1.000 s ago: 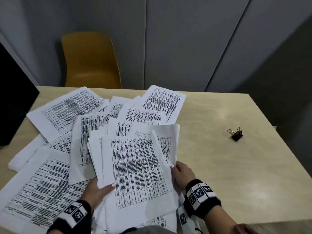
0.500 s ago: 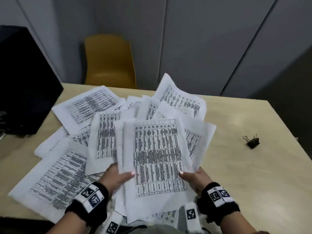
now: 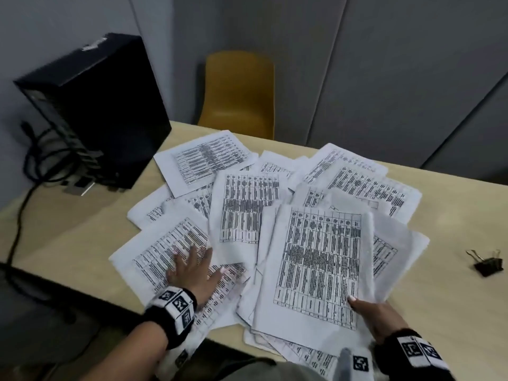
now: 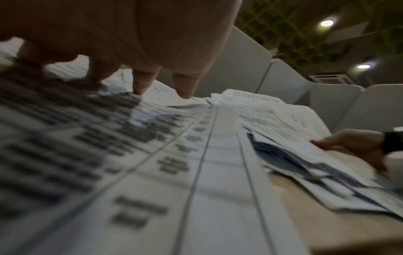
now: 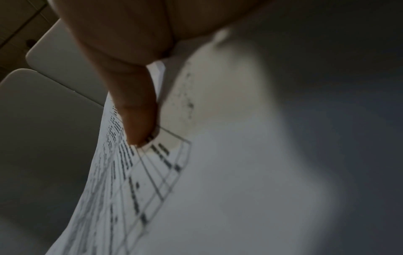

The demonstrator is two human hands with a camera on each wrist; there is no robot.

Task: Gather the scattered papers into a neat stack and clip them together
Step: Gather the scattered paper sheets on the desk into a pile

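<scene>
- The left hand (image 3: 192, 268) lies flat, fingers (image 4: 141, 82) spread, on a loose sheet (image 3: 167, 259); best to slide it toward the bundle.
- The right hand (image 3: 379, 314) pinches the gathered bundle (image 3: 316, 262), thumb on top.
- More papers (image 3: 247, 204) cover the counter (image 3: 439, 298).
- The binder clip (image 3: 488, 264) waits well apart; a black computer case (image 3: 96, 105) crowds the far-left sheets.

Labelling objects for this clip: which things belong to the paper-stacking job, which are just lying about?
Job: scattered papers; gathered sheets held by right hand; left hand flat on a sheet; binder clip.
Lying about: black computer case; cables; yellow chair.
</scene>
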